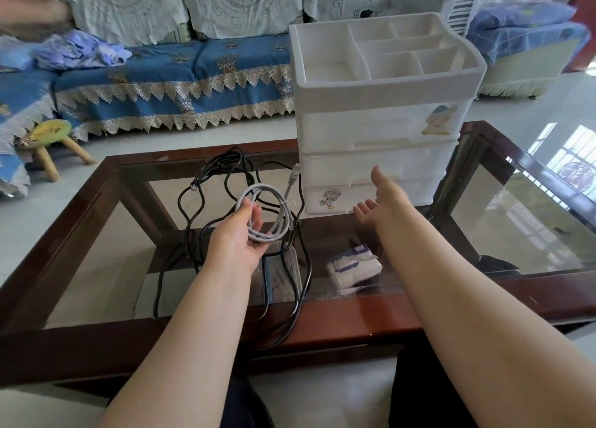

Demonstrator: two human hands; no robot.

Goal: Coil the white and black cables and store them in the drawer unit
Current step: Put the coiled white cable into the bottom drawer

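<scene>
My left hand (240, 237) holds the white cable (274, 226), wound into a small coil, above the glass table; one plug end (294, 172) sticks up beside the drawer unit. The black cable (206, 208) lies loose and tangled on the glass under and around that hand, trailing over the near table edge. My right hand (383, 201) reaches palm-up, fingers relaxed, right in front of the lowest drawer of the white drawer unit (380, 156). The unit's drawers look closed, and its top tray is divided into several compartments.
The glass table (354, 311) has a dark red wooden frame. A white and blue packet (353, 268) and a clear plastic bag (280, 272) lie near the front. A blue sofa (167, 82) and a small stool (51, 143) stand behind the table.
</scene>
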